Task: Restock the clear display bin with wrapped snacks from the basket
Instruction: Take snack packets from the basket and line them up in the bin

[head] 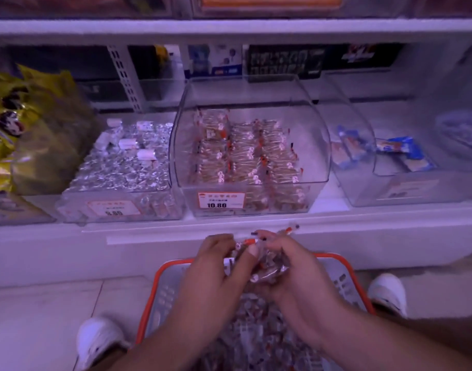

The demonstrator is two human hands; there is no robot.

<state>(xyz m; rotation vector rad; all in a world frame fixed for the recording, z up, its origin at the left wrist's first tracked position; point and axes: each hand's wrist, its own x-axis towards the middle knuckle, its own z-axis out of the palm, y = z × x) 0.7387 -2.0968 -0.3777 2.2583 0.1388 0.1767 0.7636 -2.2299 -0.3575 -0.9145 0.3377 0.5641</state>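
A clear display bin [320, 145] sits on the shelf at centre, with rows of wrapped snacks [245, 153] in it and a 10.80 price tag on its front. Below it, on the floor, stands an orange-rimmed basket [154, 293] holding many loose wrapped snacks [253, 333]. Above the basket's far end, my left hand [216, 269] and my right hand [291, 266] together grip a bunch of wrapped snacks [267, 266], fingers curled round it, just under the shelf's front edge.
A bin of silver-wrapped sweets [122, 162] stands left of the display bin, and a clear bin with blue packets [395, 153] to its right. Yellow bags [12, 124] fill the far left. My white shoes [98, 341] flank the basket.
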